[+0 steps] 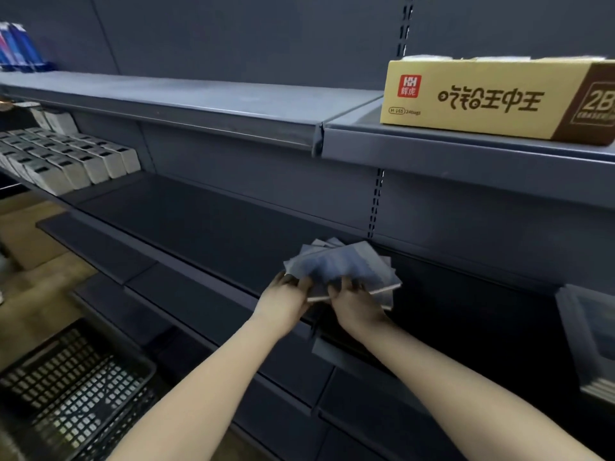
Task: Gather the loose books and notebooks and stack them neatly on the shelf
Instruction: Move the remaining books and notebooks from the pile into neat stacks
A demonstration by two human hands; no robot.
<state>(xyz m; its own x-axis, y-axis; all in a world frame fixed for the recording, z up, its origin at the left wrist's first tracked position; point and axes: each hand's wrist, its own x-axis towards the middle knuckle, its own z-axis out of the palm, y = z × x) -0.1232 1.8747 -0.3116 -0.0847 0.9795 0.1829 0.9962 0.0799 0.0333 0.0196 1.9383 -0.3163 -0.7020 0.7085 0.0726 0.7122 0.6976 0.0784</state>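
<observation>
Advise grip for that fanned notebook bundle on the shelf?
Probably the two near corners of the notebook bundle, coming from the aisle side: it lies splayed, near edges facing out. Left hand and right hand are there already, so squeezing inward should square it.

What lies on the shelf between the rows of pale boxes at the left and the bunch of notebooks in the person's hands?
Nothing: in the head view the dark shelf is bare between the pale boxes and the notebooks.
</observation>
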